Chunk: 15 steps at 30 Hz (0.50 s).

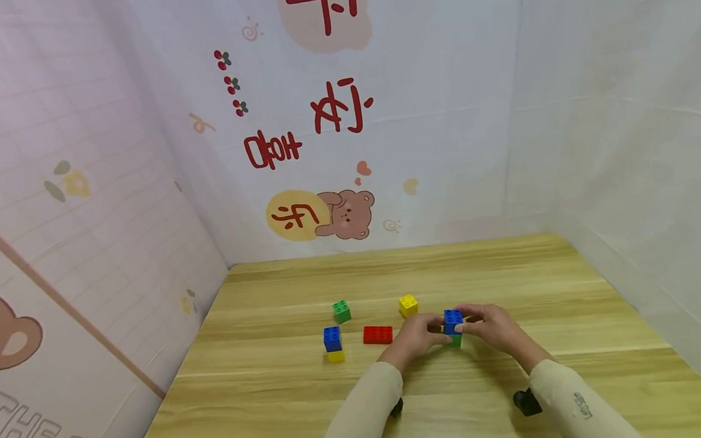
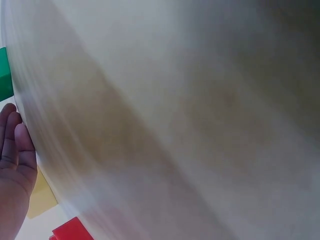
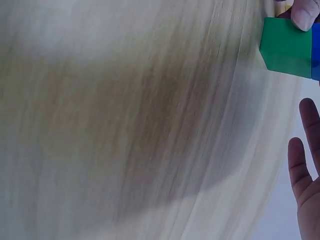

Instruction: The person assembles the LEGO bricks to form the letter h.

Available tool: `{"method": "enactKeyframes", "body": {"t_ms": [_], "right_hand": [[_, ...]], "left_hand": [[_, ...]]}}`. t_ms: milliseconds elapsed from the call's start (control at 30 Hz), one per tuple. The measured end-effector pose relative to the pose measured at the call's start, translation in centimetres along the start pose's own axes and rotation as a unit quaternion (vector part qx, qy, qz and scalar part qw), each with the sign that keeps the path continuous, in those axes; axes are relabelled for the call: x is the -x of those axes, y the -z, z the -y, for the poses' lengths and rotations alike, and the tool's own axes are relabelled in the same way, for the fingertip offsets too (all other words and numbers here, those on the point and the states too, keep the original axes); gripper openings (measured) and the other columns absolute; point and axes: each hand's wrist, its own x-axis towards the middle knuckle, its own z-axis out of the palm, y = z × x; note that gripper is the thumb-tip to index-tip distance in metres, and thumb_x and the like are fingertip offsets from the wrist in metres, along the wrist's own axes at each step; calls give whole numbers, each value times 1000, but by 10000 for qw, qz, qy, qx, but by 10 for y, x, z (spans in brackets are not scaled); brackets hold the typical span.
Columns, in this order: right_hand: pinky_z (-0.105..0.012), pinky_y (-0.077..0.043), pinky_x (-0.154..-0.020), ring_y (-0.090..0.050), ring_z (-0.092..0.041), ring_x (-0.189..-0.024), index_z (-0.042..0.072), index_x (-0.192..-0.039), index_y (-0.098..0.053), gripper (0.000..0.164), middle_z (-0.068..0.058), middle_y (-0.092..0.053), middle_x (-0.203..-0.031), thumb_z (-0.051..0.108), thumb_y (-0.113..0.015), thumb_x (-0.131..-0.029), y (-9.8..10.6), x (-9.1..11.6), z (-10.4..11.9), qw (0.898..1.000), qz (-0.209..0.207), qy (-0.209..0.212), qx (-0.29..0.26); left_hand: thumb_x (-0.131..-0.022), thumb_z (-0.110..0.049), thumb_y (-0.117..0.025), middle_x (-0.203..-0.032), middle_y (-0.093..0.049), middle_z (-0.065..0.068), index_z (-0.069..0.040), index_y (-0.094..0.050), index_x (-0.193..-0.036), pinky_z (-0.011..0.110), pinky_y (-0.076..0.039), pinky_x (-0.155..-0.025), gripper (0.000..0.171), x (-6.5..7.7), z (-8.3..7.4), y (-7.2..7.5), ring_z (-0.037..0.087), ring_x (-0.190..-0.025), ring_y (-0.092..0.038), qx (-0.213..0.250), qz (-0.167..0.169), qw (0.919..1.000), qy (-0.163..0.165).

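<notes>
A blue building block (image 1: 453,317) sits on top of a green block (image 1: 455,341) between the two hands, right of the table's middle. With its thumb low on the green block, my left hand (image 1: 416,336) pinches that block from the left. My right hand (image 1: 495,327) grips the blue block from the right, thumb on its near side. The right wrist view shows the green block (image 3: 287,47) with a thumb pressed on it and the blue block (image 3: 315,52) partly cut off. Outstretched lower fingers (image 3: 302,167) of the right hand show there too.
To the left, a blue block (image 1: 332,338) stands on a yellow block (image 1: 336,357). A longer red brick (image 1: 377,334) lies beside that stack. Behind are a single green block (image 1: 341,311) and a single yellow block (image 1: 408,305). Printed cloth walls (image 1: 433,172) border the wooden table (image 1: 266,415).
</notes>
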Motion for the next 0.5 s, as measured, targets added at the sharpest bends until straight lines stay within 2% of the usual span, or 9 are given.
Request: {"method": "enactKeyframes", "body": {"t_ms": [167,500], "right_hand": [[-55,-49,-92,-62,-38,-110,1,-132,-62,47,-18,-66,-124,28,-70,-94,-2,-1,2,10000,15,45,-23],[-55,-50,-91,-64,-39,-106,-3,-131,-62,46,-21,-66,-122,24,-70,-94,-6,-3,9,9997,69,217,-18]], "left_hand": [[-88,-25,-78,-112,-69,0,-14,-70,-122,31,-51,-90,37,2,-2,3,10,-99,-62,10,8,9998,190],[-88,-25,-78,-111,-70,2,-12,-70,-121,31,-52,-88,37,4,1,6,10,-96,-63,-292,-62,9994,150]]}}
